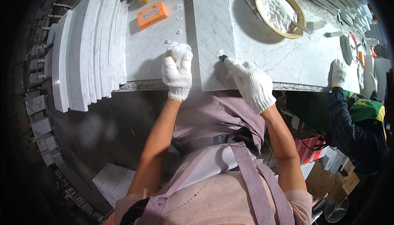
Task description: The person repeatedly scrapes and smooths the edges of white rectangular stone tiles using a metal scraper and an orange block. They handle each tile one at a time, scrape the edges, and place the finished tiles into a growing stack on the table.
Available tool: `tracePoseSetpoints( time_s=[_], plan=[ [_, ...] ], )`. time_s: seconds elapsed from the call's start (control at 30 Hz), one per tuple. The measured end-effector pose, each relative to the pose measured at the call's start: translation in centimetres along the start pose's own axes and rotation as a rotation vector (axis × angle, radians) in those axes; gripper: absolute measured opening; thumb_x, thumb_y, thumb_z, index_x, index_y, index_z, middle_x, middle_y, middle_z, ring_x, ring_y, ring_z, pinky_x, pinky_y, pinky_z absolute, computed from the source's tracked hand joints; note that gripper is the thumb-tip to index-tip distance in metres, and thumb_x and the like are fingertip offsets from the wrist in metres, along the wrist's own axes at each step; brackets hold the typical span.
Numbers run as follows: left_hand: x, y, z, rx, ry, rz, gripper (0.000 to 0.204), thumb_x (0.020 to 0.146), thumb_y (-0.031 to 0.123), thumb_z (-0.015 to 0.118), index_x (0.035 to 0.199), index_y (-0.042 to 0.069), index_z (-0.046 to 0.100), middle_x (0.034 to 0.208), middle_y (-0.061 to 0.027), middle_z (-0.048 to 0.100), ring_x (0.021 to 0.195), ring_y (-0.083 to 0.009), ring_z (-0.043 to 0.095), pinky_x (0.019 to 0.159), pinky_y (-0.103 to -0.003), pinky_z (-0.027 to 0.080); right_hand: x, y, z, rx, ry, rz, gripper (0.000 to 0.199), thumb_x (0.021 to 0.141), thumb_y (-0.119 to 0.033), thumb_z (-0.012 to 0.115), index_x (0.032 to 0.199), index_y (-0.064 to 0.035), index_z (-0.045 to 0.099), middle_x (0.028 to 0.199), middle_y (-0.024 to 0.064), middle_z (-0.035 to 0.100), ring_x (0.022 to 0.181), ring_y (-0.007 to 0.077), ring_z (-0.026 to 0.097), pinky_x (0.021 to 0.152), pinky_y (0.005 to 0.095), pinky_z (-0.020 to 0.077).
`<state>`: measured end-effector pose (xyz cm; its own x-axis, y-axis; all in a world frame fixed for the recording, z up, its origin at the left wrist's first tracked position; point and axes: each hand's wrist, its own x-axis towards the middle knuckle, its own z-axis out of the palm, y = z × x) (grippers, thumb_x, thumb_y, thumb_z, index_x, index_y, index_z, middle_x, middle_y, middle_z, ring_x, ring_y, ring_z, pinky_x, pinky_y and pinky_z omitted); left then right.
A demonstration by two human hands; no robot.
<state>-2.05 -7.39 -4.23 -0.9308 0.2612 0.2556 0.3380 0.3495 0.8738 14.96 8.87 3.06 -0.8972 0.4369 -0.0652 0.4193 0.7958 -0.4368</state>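
Both my hands wear white knitted gloves. My left hand (177, 72) is closed around a small translucent white piece (180, 50) whose exact kind I cannot make out; white paste clings by it. My right hand (250, 81) grips a small dark-tipped tool (223, 57), mostly hidden by the fingers. Its tip meets a dab of white paste (220, 53) on a grey-veined marble strip (211, 32). That strip lies across the marble worktop, its near end by the table edge.
Marble slabs (88, 48) stand stacked at the left. An orange block (152, 14) and a yellow-rimmed bowl of white paste (279, 13) with a spatula (303, 28) rest on the worktop (262, 60). At the right, a co-worker's gloved hand (338, 73) touches the table.
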Motion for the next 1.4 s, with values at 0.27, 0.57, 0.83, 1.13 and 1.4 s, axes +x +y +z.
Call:
tracePoseSetpoints(
  time_s=[0.27,0.57,0.83,1.13,1.4],
  plan=[
    [-0.2,0.0,0.1,0.034,0.002,-0.020,0.051,0.092,0.019,0.085,0.135,-0.002,0.064,0.128,-0.0170,0.073,0.114,-0.0275,0.070,0.101,-0.039,0.054,-1.1,-0.2,-1.6,0.201,-0.028,0.035,0.038,0.102,-0.020,0.061,0.139,-0.0253,0.066,0.098,0.0141,0.071,0.085,0.0351,0.072,0.074,0.0447,0.0576],
    [0.0,-0.1,0.3,0.016,0.041,0.021,0.052,0.092,0.020,0.085,0.134,-0.002,0.064,0.130,-0.0177,0.072,0.115,-0.0290,0.070,0.101,-0.040,0.055,-1.2,-1.0,-1.2,-0.026,-0.072,0.038,0.041,0.102,-0.020,0.066,0.143,-0.0228,0.068,0.088,0.0118,0.067,0.081,0.0328,0.069,0.071,0.0443,0.0558],
    [-0.1,0.0,0.3,-0.009,0.036,0.009,0.053,0.091,0.018,0.086,0.134,-0.003,0.064,0.131,-0.0176,0.072,0.117,-0.0285,0.070,0.102,-0.040,0.055,0.4,-0.7,-0.6,0.185,-0.049,0.054,0.039,0.104,-0.026,0.056,0.142,-0.0294,0.060,0.108,0.0202,0.069,0.098,0.0398,0.071,0.081,0.0477,0.0569],
    [0.0,0.1,0.4,-0.012,0.028,-0.025,0.052,0.090,0.016,0.086,0.134,-0.002,0.065,0.130,-0.0170,0.072,0.116,-0.0277,0.070,0.102,-0.039,0.055,-2.2,-0.2,-1.6,-0.034,-0.102,0.016,0.043,0.102,-0.020,0.064,0.146,-0.0248,0.065,0.095,0.0143,0.069,0.083,0.0349,0.070,0.072,0.0449,0.0563],
    [0.1,-0.1,0.4,-0.044,0.019,-0.016,0.052,0.091,0.018,0.086,0.133,-0.002,0.065,0.128,-0.0170,0.072,0.114,-0.0282,0.071,0.101,-0.039,0.055,1.1,-1.2,-0.6,0.146,-0.011,0.082,0.044,0.102,-0.019,0.064,0.145,-0.0238,0.066,0.095,0.0145,0.069,0.083,0.0349,0.070,0.071,0.0456,0.0554]
  ],
)
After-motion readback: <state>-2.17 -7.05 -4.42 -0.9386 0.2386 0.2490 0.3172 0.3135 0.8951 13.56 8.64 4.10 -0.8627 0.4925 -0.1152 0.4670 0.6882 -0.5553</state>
